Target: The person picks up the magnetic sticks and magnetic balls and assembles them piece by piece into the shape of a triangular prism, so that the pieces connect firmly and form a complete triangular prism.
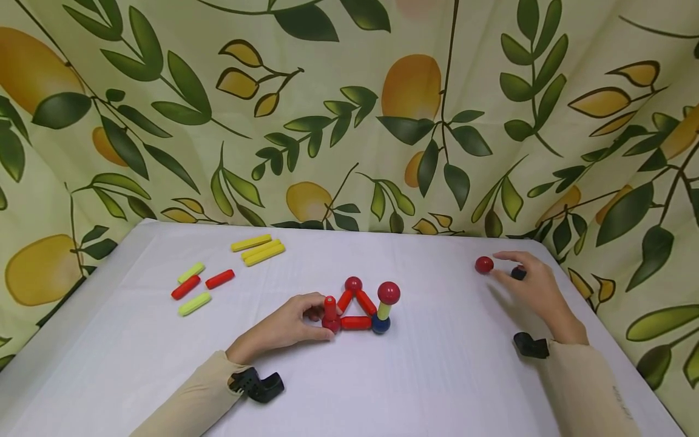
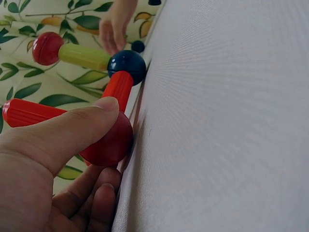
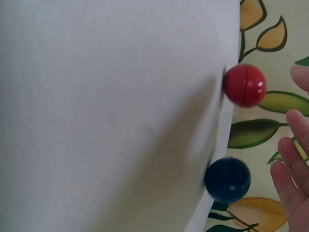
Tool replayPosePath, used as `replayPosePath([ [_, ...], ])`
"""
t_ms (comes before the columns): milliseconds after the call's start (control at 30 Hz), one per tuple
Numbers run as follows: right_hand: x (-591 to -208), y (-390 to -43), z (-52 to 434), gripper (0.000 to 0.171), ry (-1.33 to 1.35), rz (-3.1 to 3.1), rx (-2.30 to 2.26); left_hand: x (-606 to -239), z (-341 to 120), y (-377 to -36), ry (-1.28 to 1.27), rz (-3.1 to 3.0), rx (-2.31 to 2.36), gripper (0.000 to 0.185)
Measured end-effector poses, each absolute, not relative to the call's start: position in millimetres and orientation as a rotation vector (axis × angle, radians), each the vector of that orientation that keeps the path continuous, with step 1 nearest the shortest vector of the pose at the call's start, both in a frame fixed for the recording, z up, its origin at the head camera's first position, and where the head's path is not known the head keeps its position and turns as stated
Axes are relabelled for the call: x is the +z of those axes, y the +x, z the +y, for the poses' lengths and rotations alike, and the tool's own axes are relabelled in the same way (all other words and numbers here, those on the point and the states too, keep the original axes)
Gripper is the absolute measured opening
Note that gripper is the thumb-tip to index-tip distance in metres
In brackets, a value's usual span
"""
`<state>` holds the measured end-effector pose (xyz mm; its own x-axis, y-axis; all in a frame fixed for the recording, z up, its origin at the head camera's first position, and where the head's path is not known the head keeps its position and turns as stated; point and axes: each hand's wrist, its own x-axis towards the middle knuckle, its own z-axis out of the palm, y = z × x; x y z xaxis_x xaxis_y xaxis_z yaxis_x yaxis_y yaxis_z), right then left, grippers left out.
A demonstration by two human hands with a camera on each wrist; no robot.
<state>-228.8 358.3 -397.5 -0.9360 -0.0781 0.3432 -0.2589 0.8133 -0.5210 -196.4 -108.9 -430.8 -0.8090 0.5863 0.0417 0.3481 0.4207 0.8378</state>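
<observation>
Your left hand pinches the red corner ball of the triangle mid-table; your right hand, fingers loose, hovers by the loose red ball, holding nothing

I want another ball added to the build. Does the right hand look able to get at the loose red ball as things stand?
Probably yes. The right hand hovers beside the red ball, fingers relaxed, with only bare table between them. The dark blue ball lies under the fingers but off that path.
</observation>
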Motion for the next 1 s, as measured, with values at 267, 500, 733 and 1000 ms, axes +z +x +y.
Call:
replayPosePath([
  [267, -402, -235, 372, 0.038, 0.196, -2.785, 0.804, -431, -109, -197, 0.809, 2.433, 1.321, 0.028],
  [500, -404, -239, 381, 0.047, 0.113, -2.947, 0.783, -432, -109, -197, 0.816, 2.43, 1.321, 0.028],
  [733, -404, -238, 386, 0.048, 0.122, -3.021, 0.753, -430, -109, -196, 0.821, 2.42, 1.332, 0.029],
  [1000, -408, -235, 388, 0.04, 0.097, -3.049, 0.784, -428, -109, -195, 0.801, 2.417, 1.331, 0.03],
])
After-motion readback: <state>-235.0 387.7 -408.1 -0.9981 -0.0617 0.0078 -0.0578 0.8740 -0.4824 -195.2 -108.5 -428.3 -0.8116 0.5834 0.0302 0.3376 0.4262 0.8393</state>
